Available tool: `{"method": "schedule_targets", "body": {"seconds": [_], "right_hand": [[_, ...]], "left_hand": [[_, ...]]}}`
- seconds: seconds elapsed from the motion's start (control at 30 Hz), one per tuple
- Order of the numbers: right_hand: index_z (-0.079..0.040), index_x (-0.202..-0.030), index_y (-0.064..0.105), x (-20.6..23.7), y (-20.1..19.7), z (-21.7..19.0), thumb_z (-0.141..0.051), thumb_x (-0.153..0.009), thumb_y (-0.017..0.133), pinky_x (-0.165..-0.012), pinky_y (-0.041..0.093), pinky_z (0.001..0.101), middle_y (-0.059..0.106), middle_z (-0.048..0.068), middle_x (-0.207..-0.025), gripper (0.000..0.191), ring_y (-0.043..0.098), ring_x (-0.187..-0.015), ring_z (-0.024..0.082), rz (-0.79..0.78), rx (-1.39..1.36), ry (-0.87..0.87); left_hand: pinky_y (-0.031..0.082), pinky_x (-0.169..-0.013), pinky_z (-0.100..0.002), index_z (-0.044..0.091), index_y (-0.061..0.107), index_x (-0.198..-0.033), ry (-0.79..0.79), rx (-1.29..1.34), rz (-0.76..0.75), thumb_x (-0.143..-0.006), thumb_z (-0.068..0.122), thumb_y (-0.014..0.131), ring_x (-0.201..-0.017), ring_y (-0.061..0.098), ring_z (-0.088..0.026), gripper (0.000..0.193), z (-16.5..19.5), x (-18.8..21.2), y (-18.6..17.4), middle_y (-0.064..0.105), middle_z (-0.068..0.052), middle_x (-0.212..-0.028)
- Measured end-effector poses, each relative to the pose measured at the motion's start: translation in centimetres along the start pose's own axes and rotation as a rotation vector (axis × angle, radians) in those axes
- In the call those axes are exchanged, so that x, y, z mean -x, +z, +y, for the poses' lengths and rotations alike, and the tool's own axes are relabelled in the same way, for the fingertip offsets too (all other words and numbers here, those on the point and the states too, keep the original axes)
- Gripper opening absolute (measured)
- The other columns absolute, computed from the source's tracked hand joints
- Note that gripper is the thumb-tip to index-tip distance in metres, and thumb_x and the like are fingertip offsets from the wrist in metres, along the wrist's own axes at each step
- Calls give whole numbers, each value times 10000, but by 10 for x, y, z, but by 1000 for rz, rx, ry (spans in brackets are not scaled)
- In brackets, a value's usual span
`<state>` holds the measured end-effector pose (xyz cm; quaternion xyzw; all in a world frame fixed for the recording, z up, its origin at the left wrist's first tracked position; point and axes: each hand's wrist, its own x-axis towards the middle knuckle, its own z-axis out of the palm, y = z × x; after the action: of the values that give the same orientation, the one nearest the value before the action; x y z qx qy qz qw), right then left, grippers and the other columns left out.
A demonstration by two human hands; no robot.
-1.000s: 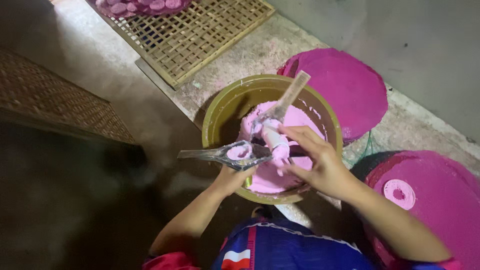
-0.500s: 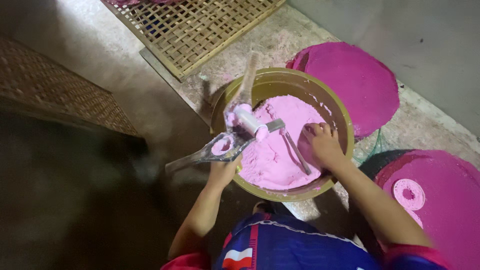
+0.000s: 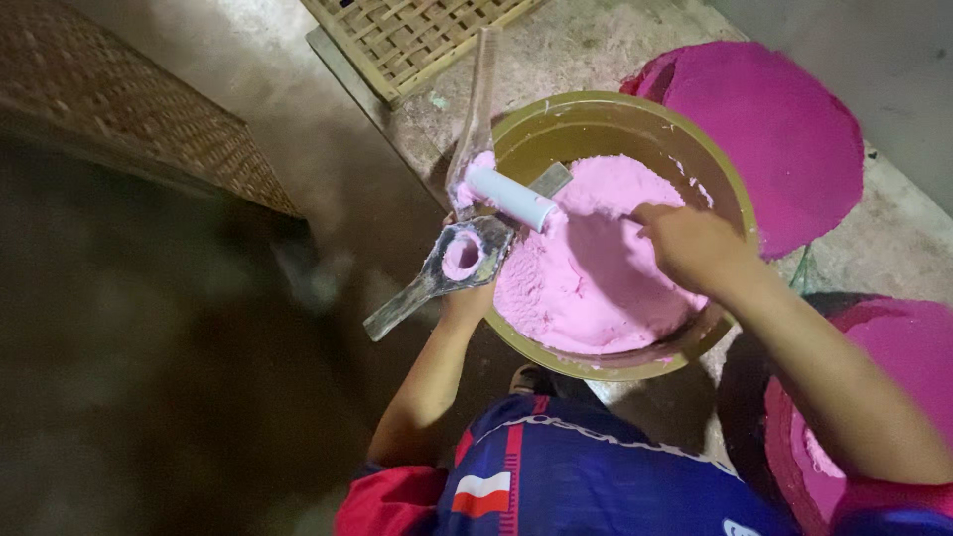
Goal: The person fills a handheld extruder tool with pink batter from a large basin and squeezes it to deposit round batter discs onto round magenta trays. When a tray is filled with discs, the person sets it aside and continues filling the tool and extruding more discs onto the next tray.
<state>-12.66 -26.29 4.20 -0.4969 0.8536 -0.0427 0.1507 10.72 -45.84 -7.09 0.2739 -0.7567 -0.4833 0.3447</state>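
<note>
A large olive-yellow bowl (image 3: 606,111) sits on the floor, filled with pink dough (image 3: 586,278). My left hand (image 3: 469,298) grips a hinged grey mould (image 3: 452,260) at the bowl's left rim; its round cavity holds pink dough, and a white cylinder (image 3: 512,197) lies across its upper half. The mould's second arm (image 3: 480,89) points up and away. My right hand (image 3: 690,243) rests fingers-down on the dough at the right side of the bowl; whether it grips any is hidden.
A pink-coated round tray (image 3: 784,129) lies behind the bowl to the right, another (image 3: 893,357) near my right arm. A woven bamboo rack (image 3: 417,40) is at the top, a woven mat (image 3: 109,109) at the left over dark floor.
My right hand left the mould and moved right into the dough. The mould opened up, with my left hand still holding it at the bowl's left rim.
</note>
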Motion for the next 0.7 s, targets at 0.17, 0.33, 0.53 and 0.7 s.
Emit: {"method": "schedule_targets", "body": {"seconds": [0.17, 0.33, 0.53, 0.7], "right_hand": [[-118, -1397, 560, -17, 27, -44, -126, -973, 504, -625, 598, 476, 734, 194, -866, 427, 745, -745, 371, -92, 304, -161], [-22, -1160, 642, -22, 70, -51, -203, -899, 603, -657, 597, 467, 722, 184, -789, 320, 745, -725, 364, -139, 245, -269], [-222, -1434, 588, 41, 63, -55, -227, -936, 543, -700, 558, 517, 718, 230, -832, 499, 712, -735, 391, -216, -86, -261], [-126, -1175, 762, 91, 9, -37, -226, -990, 595, -731, 604, 410, 792, 190, -942, 269, 775, -755, 277, -286, -407, -302]], "left_hand": [[524, -787, -378, 36, 661, -1133, 8, -27, 11, -901, 121, 707, -925, 646, -242, 252, 1, -2, 2, 671, -106, -1071], [530, -830, -388, 36, 660, -1169, 3, -48, 16, -902, 146, 720, -981, 648, -264, 296, 4, -1, 5, 666, -124, -1128], [536, -882, -400, 35, 658, -1212, 9, -79, -7, -902, 176, 735, -1049, 650, -290, 349, 12, 2, 4, 659, -146, -1196], [542, -925, -410, 35, 657, -1248, 42, -130, -35, -902, 201, 748, -1105, 651, -313, 394, 32, -7, -10, 654, -165, -1253]]}}
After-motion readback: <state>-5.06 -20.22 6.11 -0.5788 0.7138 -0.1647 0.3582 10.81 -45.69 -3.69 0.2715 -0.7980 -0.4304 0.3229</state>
